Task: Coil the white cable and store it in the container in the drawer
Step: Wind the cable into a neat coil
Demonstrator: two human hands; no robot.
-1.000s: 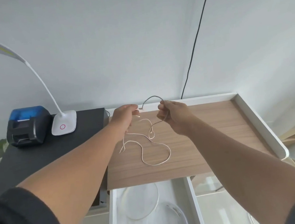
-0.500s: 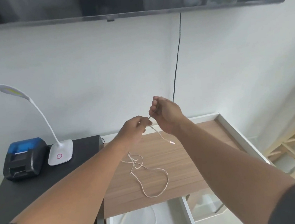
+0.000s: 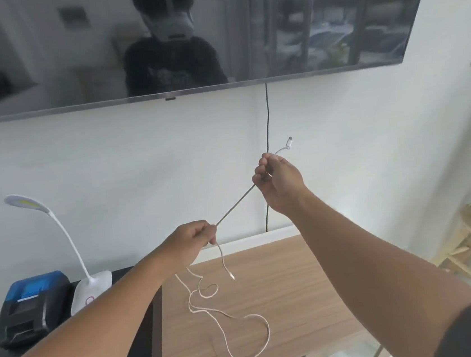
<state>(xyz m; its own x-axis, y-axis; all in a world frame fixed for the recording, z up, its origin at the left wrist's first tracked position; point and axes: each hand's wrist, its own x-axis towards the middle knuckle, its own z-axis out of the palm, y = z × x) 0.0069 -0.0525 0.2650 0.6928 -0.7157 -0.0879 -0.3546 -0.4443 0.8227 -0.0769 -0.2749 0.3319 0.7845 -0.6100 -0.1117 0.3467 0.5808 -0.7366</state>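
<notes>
Two hands raised above the wooden desktop (image 3: 285, 290), both closed on the white cable (image 3: 236, 204): right hand (image 3: 279, 183) fisted high near the wall with the connector (image 3: 289, 143) poking out above it, left hand (image 3: 190, 239) pinched lower, a taut stretch between them. Rest of cable hung from left hand, looped loosely on the wood. White desk lamp (image 3: 90, 291) and blue-topped printer (image 3: 31, 307) stood on the black table (image 3: 140, 336) at left.
</notes>
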